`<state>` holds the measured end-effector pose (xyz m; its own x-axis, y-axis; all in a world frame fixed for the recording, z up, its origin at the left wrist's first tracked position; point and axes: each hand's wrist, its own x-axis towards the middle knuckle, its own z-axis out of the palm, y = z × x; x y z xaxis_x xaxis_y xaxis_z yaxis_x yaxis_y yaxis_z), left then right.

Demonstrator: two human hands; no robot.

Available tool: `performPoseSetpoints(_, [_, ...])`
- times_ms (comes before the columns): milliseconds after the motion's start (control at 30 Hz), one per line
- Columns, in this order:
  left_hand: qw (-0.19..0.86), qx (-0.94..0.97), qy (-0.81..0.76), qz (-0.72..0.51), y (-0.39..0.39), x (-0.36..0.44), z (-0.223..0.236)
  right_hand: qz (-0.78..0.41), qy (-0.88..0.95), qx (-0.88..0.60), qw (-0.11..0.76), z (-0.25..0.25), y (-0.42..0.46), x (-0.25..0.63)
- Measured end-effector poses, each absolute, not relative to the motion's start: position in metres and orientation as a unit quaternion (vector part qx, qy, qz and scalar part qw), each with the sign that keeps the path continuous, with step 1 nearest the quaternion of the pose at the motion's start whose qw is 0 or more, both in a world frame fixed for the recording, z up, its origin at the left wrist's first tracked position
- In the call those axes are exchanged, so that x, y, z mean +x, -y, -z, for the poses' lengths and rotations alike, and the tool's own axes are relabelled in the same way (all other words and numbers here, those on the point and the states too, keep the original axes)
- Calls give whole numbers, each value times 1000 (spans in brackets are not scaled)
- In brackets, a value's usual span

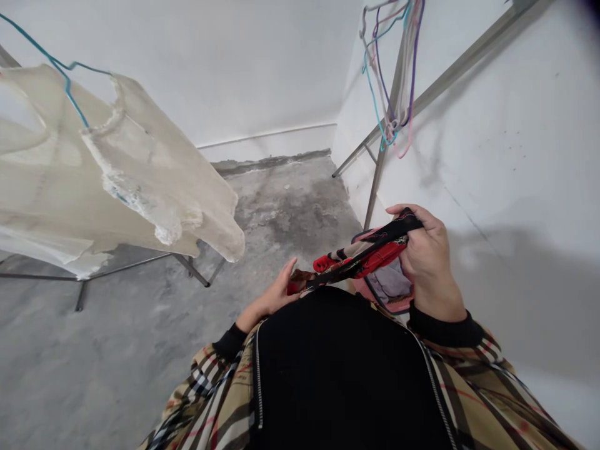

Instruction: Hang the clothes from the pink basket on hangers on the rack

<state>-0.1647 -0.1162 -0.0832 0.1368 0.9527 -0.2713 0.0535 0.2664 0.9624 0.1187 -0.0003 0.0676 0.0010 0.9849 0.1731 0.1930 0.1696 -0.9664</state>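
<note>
Stretched between my hands is a red patterned garment [379, 257] with a black band along its upper edge; its exact kind does not show. My right hand [429, 253] grips one end of the band, fingers wrapped over it. At the other end, lower and close to my body, my left hand [276, 289] holds the garment's edge, its fingers partly hidden by the cloth. Under the garment stands a pink basket [404, 306] with greyish-lilac cloth [388, 282] in it, partly covered from sight.
On the left, a cream garment [159, 156] hangs from a teal hanger [68, 84] on a metal rack. Several colored wire hangers [391, 125] dangle from a metal bar [469, 59] at upper right. White walls meet the grey concrete floor [300, 212] in a corner ahead.
</note>
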Motion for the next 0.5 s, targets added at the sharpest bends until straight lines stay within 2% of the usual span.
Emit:
performPoseSetpoints(133, [546, 585, -506, -322, 102, -160, 63, -423, 550, -489, 528, -66, -5, 120])
performPoseSetpoints(267, [611, 605, -433, -270, 96, -149, 45, -415, 581, -484, 507, -66, -12, 127])
performPoseSetpoints(500, [663, 469, -483, -327, 110, -143, 52, -207, 683, -517, 473, -63, -29, 148])
